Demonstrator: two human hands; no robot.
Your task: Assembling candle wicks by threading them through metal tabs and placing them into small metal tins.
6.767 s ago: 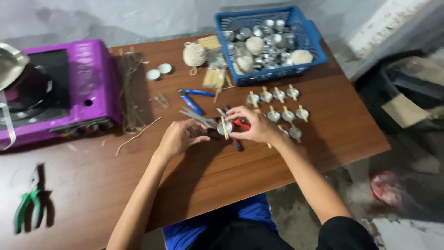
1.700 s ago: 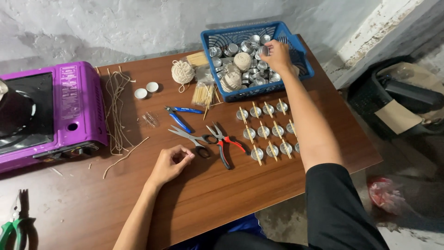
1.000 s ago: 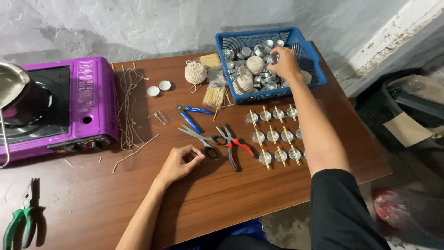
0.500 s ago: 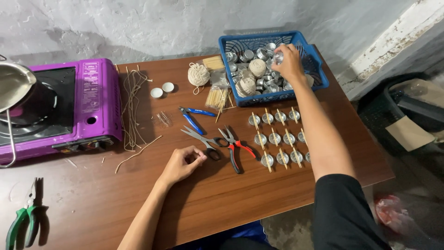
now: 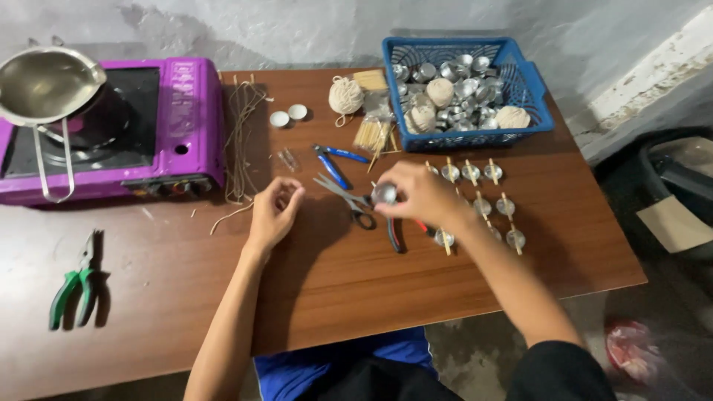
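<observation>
My right hand (image 5: 420,195) holds a small round metal cup (image 5: 384,194) between its fingertips, just above the scissors (image 5: 347,200) and red-handled pliers (image 5: 394,232) on the wooden table (image 5: 334,275). My left hand (image 5: 272,211) rests on the table a short way to the left, fingers loosely curled, pinching something too small to make out. Right of my right hand stand rows of small metal cups (image 5: 483,193), each with a short stick across it. The blue basket (image 5: 536,96) at the back holds several loose metal cups and balls of twine.
A purple portable stove (image 5: 189,134) with a metal pot (image 5: 48,85) sits at the back left. Green-handled pliers (image 5: 74,286) lie at the front left. Lengths of wick string (image 5: 241,137), a twine ball (image 5: 345,95), blue-handled cutters (image 5: 334,160), a stick bundle (image 5: 371,135) and two white caps (image 5: 288,115) lie mid-table.
My right hand has come back from the blue basket to the table's middle with a metal cup in its fingers. My left hand has stayed in about the same place.
</observation>
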